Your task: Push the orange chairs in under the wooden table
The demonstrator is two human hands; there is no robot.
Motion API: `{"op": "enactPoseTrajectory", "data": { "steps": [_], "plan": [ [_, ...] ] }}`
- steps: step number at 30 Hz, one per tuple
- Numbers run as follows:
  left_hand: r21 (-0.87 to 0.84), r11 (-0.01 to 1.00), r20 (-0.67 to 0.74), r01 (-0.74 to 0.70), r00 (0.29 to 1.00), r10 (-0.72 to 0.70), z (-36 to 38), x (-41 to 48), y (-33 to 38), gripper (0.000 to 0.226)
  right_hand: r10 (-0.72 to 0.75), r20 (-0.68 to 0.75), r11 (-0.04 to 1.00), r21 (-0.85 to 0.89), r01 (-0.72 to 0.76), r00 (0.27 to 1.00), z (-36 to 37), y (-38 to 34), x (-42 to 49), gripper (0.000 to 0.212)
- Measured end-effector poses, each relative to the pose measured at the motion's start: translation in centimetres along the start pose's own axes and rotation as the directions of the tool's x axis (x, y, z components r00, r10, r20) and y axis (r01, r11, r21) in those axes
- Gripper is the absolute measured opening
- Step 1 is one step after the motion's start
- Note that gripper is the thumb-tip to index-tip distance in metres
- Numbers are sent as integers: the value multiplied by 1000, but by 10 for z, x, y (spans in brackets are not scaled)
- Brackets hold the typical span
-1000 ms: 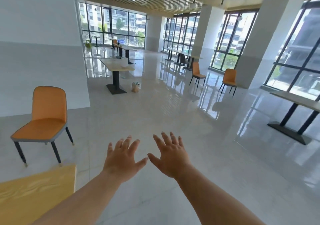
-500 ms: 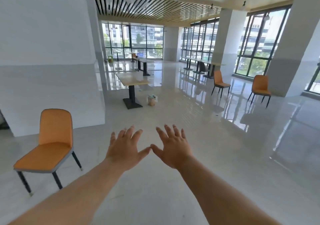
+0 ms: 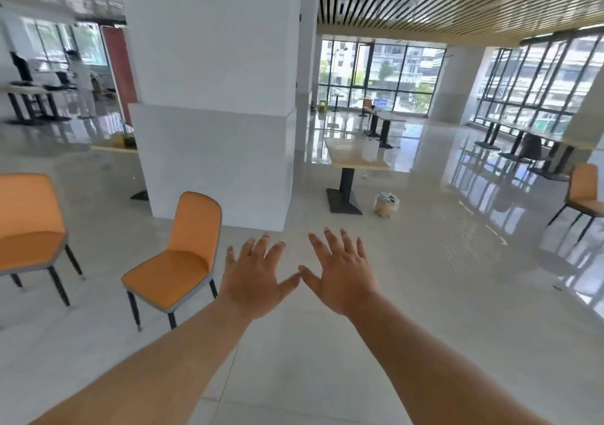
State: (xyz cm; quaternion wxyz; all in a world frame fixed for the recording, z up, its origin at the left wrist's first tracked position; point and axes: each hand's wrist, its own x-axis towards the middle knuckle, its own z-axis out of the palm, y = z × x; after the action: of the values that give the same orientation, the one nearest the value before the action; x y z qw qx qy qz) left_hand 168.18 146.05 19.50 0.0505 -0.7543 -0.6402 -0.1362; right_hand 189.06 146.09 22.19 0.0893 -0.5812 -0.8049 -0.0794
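Reaching for a chair looks like the step in hand. The nearest orange chair [image 3: 176, 261] stands at lower left of the frame, just left of the left hand [image 3: 255, 277], with its backrest toward the white pillar [image 3: 215, 97]. A second orange chair [image 3: 29, 228] is cut off by the left edge and a third orange chair [image 3: 585, 192] sits at the right edge. All three are well apart from the wooden table [image 3: 356, 155] on its black pedestal in the middle of the frame. I cannot tell which table they belong under.

The left hand and right hand [image 3: 340, 277] hover over bare floor, fingers spread, thumb tips close together, holding nothing.

A good push would likely take the top of the backrest in both hands, slide all four legs evenly and steer the seat clear of the pedestal's flat foot.

Just right of that foot, a small clear-lined bin [image 3: 385, 204] stands on the floor. Something sits in its top, too small to identify.
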Motion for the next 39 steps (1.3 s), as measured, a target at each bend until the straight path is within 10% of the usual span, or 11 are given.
{"op": "enactPoseTrajectory", "data": {
  "steps": [20, 39],
  "plan": [
    [51, 976, 12, 212, 977, -213, 87, 410, -189, 97, -209, -34, 977, 37, 210, 977, 124, 35, 496, 85],
    [89, 793, -46, 602, 798, -601, 181, 717, -356, 95, -609, -25, 790, 70, 609, 793, 234, 30, 922, 83]
  ]
}}
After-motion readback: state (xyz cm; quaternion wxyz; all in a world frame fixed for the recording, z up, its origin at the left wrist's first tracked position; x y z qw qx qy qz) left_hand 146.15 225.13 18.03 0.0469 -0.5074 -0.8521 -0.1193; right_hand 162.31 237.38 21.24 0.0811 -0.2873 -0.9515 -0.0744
